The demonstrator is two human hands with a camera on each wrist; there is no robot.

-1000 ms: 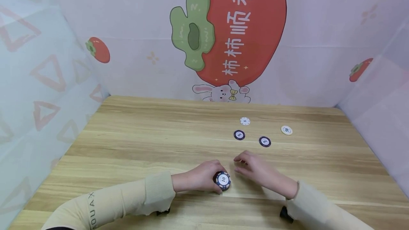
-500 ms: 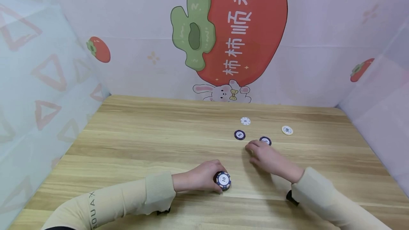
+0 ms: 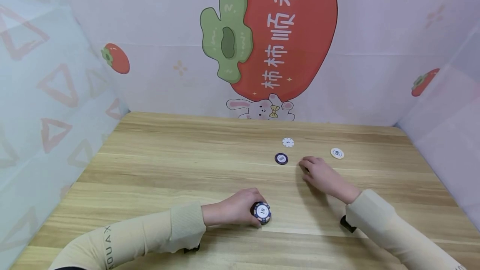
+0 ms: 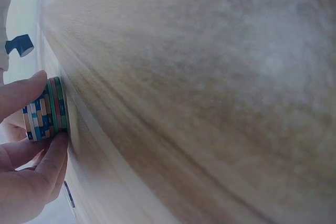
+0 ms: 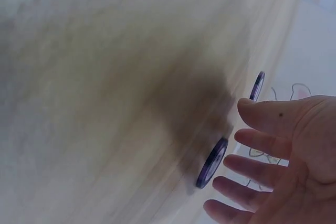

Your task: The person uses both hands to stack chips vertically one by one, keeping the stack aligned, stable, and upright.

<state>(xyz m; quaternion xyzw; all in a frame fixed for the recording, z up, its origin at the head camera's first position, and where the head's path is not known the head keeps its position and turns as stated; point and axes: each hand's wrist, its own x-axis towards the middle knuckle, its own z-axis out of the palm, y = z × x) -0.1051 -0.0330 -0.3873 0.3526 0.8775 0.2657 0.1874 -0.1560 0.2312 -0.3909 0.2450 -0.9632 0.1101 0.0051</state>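
Observation:
My left hand (image 3: 240,207) grips a short stack of poker chips (image 3: 262,212) that stands on the table, its top chip marked 10. In the left wrist view, thumb and fingers hold opposite sides of the stack (image 4: 46,109), whose edges show blue, cream and green. Farther out, my right hand (image 3: 321,175) reaches over a single dark purple chip, which it hides in the head view. The right wrist view shows that chip (image 5: 212,163) lying flat, right by the fingertips, with the fingers loosely spread. Left of this hand lies another purple chip (image 3: 281,158).
A white chip (image 3: 288,142) marked 5 lies toward the back of the wooden table (image 3: 180,153), and a pale chip (image 3: 337,153) marked 50 lies to the right. A patterned cloth (image 3: 168,82) stands behind the table, with cloth along both sides.
My right hand has moved from beside the stack outward and to the right, over the purple chip. My left hand and the stack have stayed in place.

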